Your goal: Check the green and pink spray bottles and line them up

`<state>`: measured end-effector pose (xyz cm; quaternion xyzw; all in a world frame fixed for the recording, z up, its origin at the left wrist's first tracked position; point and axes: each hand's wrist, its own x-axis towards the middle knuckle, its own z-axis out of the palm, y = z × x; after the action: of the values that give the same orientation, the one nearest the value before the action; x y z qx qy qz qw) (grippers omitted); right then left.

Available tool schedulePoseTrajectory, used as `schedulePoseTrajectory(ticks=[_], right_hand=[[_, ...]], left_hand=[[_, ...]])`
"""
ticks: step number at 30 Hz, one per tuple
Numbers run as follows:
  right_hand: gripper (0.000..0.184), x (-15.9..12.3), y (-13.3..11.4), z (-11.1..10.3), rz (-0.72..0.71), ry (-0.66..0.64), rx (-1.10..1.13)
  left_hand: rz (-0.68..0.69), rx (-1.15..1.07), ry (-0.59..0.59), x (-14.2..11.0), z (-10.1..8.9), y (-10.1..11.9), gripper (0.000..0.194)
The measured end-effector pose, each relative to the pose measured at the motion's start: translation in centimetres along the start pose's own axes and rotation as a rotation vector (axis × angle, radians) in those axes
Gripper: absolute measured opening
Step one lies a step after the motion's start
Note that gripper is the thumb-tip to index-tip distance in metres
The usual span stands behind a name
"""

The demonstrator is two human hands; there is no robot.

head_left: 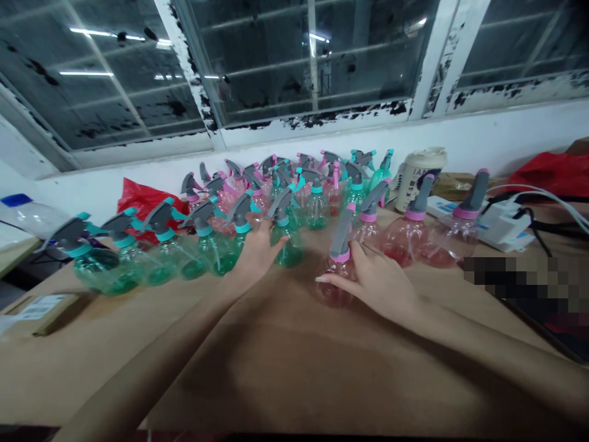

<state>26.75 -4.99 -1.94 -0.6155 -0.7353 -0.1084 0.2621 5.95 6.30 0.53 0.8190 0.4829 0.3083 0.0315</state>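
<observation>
My left hand [258, 250] is closed around the side of a green spray bottle [289, 248] with a grey and turquoise trigger head, standing upright on the table. Further right, my right hand [380, 279] grips a pink spray bottle [335, 288] with a grey and pink head, thumb across its front. More green bottles [159, 264] stand in a row to the left. Several pink bottles [405, 239] line up to the right of my right hand. Behind both hands, a mixed cluster of pink and green bottles [317, 205] stands by the wall.
A paper cup [416, 178], a white power strip with plugs [506, 224] and cables are at the back right. Red plastic bags [142, 199] lie behind the bottles and at far right. A cardboard piece [50, 313] lies on the brown table [276, 368] at left. Windows rise behind.
</observation>
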Motion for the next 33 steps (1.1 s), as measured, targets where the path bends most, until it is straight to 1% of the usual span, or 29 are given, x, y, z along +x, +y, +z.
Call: schedulePoseTrajectory(ticks=[4, 8, 10, 12, 13, 15, 17, 18, 20, 22, 25, 27, 30, 31, 33], right_hand=[[0.072, 0.2, -0.2, 0.2, 0.008, -0.019, 0.004], [0.074, 0.2, -0.2, 0.3, 0.041, -0.054, 0.044], [0.074, 0.3, -0.3, 0.3, 0.059, -0.074, 0.082], [0.074, 0.3, -0.5, 0.3, 0.075, -0.085, 0.124], [0.072, 0.2, -0.6, 0.4, 0.080, -0.087, 0.148], [0.068, 0.0, -1.1, 0.5, 0.067, -0.081, 0.199], [0.061, -0.6, -1.8, 0.7, 0.027, -0.078, 0.255], [0.057, -1.0, -2.2, 0.8, 0.003, -0.081, 0.281], [0.053, -2.0, -3.0, 0.8, -0.047, -0.097, 0.334], [0.054, -2.9, -3.6, 0.7, -0.103, -0.111, 0.396], [0.062, -3.8, -3.9, 0.5, -0.162, -0.132, 0.488], [0.069, -3.9, -3.3, 0.6, -0.195, -0.158, 0.515], [0.072, -3.9, -1.0, 1.1, -0.271, -0.211, 0.501], [0.070, -3.9, 0.1, 1.4, -0.284, -0.214, 0.485], [0.064, -4.1, 2.3, 2.1, -0.261, -0.194, 0.443]], left_hand=[[0.019, 0.007, -0.008, -1.1, -0.6, 0.6, 0.039], [0.002, 0.029, -0.031, -3.3, -1.7, 1.3, 0.046], [-0.016, 0.032, -0.056, -4.6, -2.5, 2.0, 0.041], [-0.016, 0.008, -0.109, -5.7, -3.3, 3.0, 0.034], [-0.009, -0.026, -0.152, -6.1, -3.5, 3.6, 0.035], [-0.012, -0.178, -0.253, -6.6, -3.8, 4.9, 0.048], [-0.001, -0.322, -0.310, -6.6, -3.5, 6.1, 0.062], [0.011, -0.391, -0.324, -6.6, -3.3, 6.6, 0.065], [0.036, -0.536, -0.350, -6.4, -2.7, 7.5, 0.064], [0.039, -0.683, -0.364, -6.4, -2.1, 8.1, 0.056], [0.032, -0.819, -0.343, -6.7, -1.7, 8.5, 0.048], [0.034, -0.797, -0.299, -6.9, -1.6, 8.6, 0.042], [0.063, -0.659, -0.197, -7.0, -1.4, 8.4, 0.036], [0.080, -0.612, -0.169, -6.9, -1.3, 8.3, 0.036], [0.097, -0.516, -0.138, -6.6, -1.0, 8.3, 0.036]])
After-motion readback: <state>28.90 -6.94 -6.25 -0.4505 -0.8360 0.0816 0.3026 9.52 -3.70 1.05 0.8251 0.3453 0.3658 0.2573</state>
